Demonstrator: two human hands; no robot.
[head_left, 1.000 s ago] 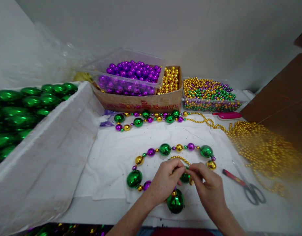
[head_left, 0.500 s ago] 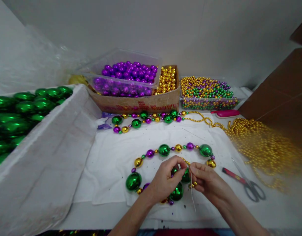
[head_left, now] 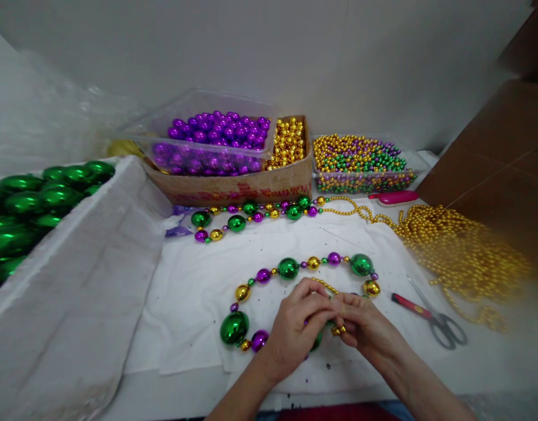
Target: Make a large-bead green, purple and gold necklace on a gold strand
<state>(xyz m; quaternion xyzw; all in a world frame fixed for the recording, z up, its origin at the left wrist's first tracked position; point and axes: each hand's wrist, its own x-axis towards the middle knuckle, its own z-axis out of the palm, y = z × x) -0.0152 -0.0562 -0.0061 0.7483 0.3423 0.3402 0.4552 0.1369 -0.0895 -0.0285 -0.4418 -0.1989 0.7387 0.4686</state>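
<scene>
A bead necklace [head_left: 290,268] of green, purple and gold balls lies in a loop on a white cloth [head_left: 199,292]. My left hand [head_left: 295,330] and my right hand [head_left: 365,327] meet at the loop's near end, fingers pinched together on the string and beads there. A large green bead is mostly hidden under my fingers. A small gold bead [head_left: 338,331] shows below my right fingers. The string itself is hidden.
A second beaded strand [head_left: 251,213] lies behind. A cardboard box [head_left: 234,187] holds purple and gold balls; a clear tub [head_left: 361,166] holds mixed small beads. Green balls [head_left: 27,204] fill a white box at left. Gold bead strands [head_left: 453,251], scissors [head_left: 435,321] and a pink tool [head_left: 394,197] lie right.
My hands have closed together over the near end of the necklace. The hanging white string and the large green bead seen before are now covered by my fingers.
</scene>
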